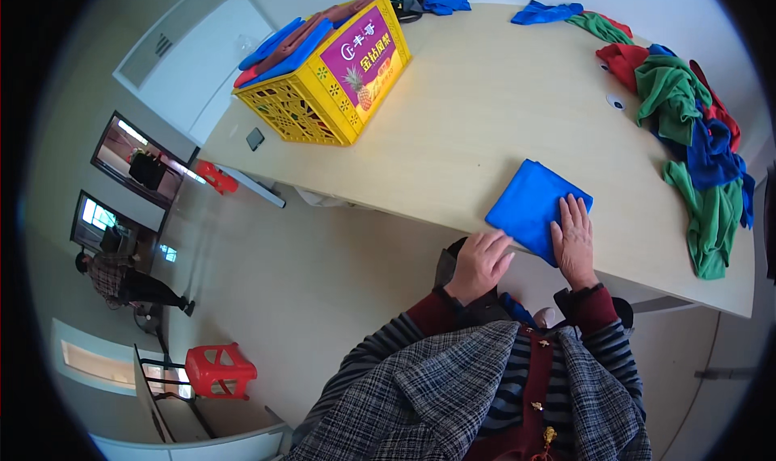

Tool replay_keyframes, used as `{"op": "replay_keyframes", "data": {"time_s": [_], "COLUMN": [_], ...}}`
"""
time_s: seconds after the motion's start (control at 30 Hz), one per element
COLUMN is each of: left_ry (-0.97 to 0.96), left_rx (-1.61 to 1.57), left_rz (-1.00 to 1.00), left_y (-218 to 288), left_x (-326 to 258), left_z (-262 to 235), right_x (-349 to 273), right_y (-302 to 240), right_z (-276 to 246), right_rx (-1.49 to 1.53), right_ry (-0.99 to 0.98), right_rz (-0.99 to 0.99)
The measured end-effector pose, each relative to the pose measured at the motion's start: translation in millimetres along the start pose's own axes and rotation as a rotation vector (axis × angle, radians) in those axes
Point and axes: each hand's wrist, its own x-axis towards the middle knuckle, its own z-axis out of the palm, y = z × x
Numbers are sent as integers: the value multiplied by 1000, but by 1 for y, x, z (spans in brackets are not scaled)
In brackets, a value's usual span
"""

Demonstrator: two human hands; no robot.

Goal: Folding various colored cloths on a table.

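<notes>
A folded blue cloth (525, 205) lies flat near the front edge of the table. My right hand (574, 243) rests on its right part, palm down with the fingers stretched out. At the cloth's near left edge is my left hand (478, 268), its fingers loosely bent and the thumb apart from them. Nothing shows between those fingers, and whether their tips touch the cloth is hard to make out.
The pale wooden table (453, 113) bears a yellow plastic crate (299, 109) of folded cloths. Crumpled green, red and blue cloths (675, 97) line its right side. A small dark flat object (255, 139) lies left. Red stools (220, 372) and a person (121, 279) are farther left.
</notes>
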Motion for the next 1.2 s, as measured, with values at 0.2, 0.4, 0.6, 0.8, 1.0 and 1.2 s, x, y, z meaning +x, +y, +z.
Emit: {"op": "replay_keyframes", "data": {"time_s": [0.2, 0.4, 0.6, 0.8, 1.0, 1.2], "left_ry": [-256, 225, 218, 1, -57, 183], "left_rx": [-603, -1365, -1015, -853, -790, -712], "left_rz": [-650, -1100, -801, -648, -799, -456], "left_y": [-21, -5, -25, -69, -152, -323], "left_x": [-28, 1, 49, 188, 366, 534], "left_z": [9, 2, -82, -202, -277, -402], "right_x": [-1, -12, -12, -14, 11, 29], "right_y": [-34, -70, -62, -32, -22, -37], "right_z": [0, -6, -25, -17, -23, -21], "right_rx": [21, 113, 277, 1, -108, -74], "right_ry": [-40, -127, -150, -220, -302, -319], "right_rz": [9, -69, -106, -203, -214, -133]}}
